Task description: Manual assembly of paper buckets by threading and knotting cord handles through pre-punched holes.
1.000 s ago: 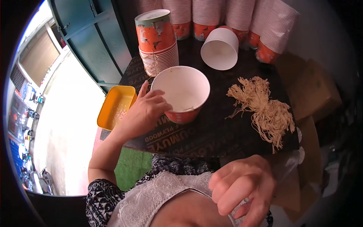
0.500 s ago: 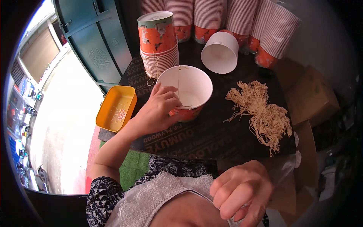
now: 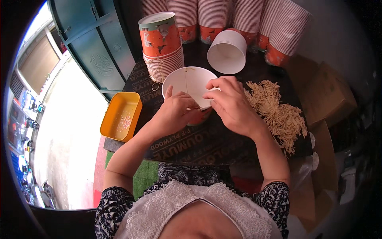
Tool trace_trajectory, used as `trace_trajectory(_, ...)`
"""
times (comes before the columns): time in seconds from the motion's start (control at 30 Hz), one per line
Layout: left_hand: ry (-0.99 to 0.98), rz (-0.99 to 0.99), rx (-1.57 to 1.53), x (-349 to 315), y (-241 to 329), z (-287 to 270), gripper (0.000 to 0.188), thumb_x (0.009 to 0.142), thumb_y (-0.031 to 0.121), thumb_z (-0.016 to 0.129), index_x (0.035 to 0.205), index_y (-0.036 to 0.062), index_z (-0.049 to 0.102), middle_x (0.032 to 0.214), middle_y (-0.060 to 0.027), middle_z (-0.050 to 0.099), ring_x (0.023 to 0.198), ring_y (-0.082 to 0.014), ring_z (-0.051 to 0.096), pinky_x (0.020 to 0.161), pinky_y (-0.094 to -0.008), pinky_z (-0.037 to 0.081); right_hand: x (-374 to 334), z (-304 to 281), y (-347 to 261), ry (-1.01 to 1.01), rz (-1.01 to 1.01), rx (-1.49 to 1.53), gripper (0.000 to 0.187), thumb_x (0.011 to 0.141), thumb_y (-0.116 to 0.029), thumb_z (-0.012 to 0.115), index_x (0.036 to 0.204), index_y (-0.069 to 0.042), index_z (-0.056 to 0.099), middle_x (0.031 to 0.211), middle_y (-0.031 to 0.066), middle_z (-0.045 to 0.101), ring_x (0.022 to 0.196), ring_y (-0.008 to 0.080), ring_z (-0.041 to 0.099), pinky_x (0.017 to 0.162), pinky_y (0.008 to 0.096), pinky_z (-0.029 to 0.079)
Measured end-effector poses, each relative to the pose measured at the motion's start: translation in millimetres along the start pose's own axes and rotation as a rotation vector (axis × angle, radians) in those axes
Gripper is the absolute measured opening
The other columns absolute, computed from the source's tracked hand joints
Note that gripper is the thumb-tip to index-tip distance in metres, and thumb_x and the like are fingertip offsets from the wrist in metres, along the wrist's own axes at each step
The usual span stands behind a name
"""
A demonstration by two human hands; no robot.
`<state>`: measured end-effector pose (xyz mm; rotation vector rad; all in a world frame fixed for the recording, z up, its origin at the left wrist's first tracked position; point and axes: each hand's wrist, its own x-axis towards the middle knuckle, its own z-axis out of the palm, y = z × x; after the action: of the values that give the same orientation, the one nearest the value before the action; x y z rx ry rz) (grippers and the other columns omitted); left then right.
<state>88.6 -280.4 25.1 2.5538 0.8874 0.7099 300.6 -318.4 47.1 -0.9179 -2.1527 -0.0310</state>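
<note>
- The relation that seems to matter most: the orange-and-white bucket [image 3: 197, 83] lies between the two grips, its mouth just ahead of the left grip [image 3: 178, 111] and to the left of the right grip [image 3: 232, 101].
- Its long axis runs upright from the surface [image 3: 179, 150], with the open mouth facing up, so both grips come to it at the rim.
- The left grip looks the nearer: it is at the near-left rim, with fingers and thumb drawn toward each other. Whether they pinch the rim or the small dark strand there, I cannot tell.
- The right grip is at the right side of the mouth, fingers curved and spread, a gap showing between fingertips and thumb; nothing is seen pinched, and contact with the rim is unclear.
- A thin thread [image 3: 186, 81] hangs down inside the bucket from its far rim, ahead of the left grip and across the mouth from the right grip.
- A string bundle [image 3: 280, 117] lies just to the right of the right grip.
- A yellow tray [image 3: 121, 104] sits left of the left grip, well apart.
- An inverted bucket stack [image 3: 161, 38] stands beyond the left grip.
</note>
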Motion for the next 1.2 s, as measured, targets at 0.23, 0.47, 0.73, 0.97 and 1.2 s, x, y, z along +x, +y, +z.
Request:
trace_trajectory(0.23, 0.049, -0.047, -0.044, 2.2, -1.9, 3.5, 0.008, 0.083, 0.013, 0.067, 0.089, 0.0075, 0.068, 0.086, -0.0032, 0.066, 0.093, -0.0189, 0.062, 0.112, -0.0571, 0.005, -2.0, 20.6, 48.9, -0.302, 0.004, 0.048, 0.017, 0.087, -0.012, 0.058, 0.100, -0.005, 0.066, 0.110, 0.0045, 0.057, 0.115, 0.0228, 0.046, 0.100, 0.0372, 0.028)
trace_trajectory(0.47, 0.089, -0.064, -0.075, 3.9, 1.5, 2.6, 0.008, 0.082, 0.013, 0.067, 0.088, 0.0082, 0.067, 0.082, -0.0023, 0.068, 0.091, -0.0196, 0.063, 0.112, -0.0585, 0.006, 3.5, 18.3, 48.0, -0.404, 0.038, 0.082, 0.016, 0.087, -0.013, 0.058, 0.098, -0.007, 0.067, 0.107, 0.0034, 0.059, 0.115, 0.0202, 0.046, 0.100, 0.0367, 0.026)
trace_trajectory(0.73, 0.179, -0.036, -0.031, 2.2, 2.0, 9.8, 0.010, 0.077, 0.006, 0.070, 0.085, 0.0081, 0.064, 0.087, -0.0025, 0.064, 0.092, -0.0193, 0.062, 0.113, -0.0491, 0.010, 2.6, 19.9, 43.7, -0.378, 0.051, 0.120, 0.015, 0.084, -0.013, 0.062, 0.097, -0.007, 0.066, 0.103, 0.0034, 0.061, 0.112, 0.0192, 0.049, 0.099, 0.0366, 0.026)
trace_trajectory(0.97, 0.277, 0.045, -0.019, -0.8, -2.9, 17.6, 0.015, 0.075, 0.007, 0.071, 0.089, 0.0090, 0.064, 0.090, -0.0019, 0.063, 0.099, -0.0201, 0.060, 0.110, -0.0622, 0.003, 2.6, 25.8, 40.5, -0.359, 0.076, 0.139, 0.016, 0.081, -0.015, 0.064, 0.095, -0.008, 0.066, 0.099, 0.0035, 0.061, 0.110, 0.0181, 0.049, 0.099, 0.0364, 0.026)
trace_trajectory(1.2, 0.335, 0.053, -0.061, -2.0, -4.0, 20.0, 0.014, 0.073, 0.001, 0.070, 0.082, 0.0092, 0.063, 0.091, -0.0025, 0.063, 0.097, -0.0171, 0.060, 0.114, -0.0514, 0.008, 4.3, 32.7, 37.3, -0.305, 0.148, 0.262, 0.009, 0.078, -0.012, 0.066, 0.086, -0.009, 0.065, 0.092, -0.0009, 0.062, 0.101, 0.0159, 0.052, 0.099, 0.0351, 0.026)
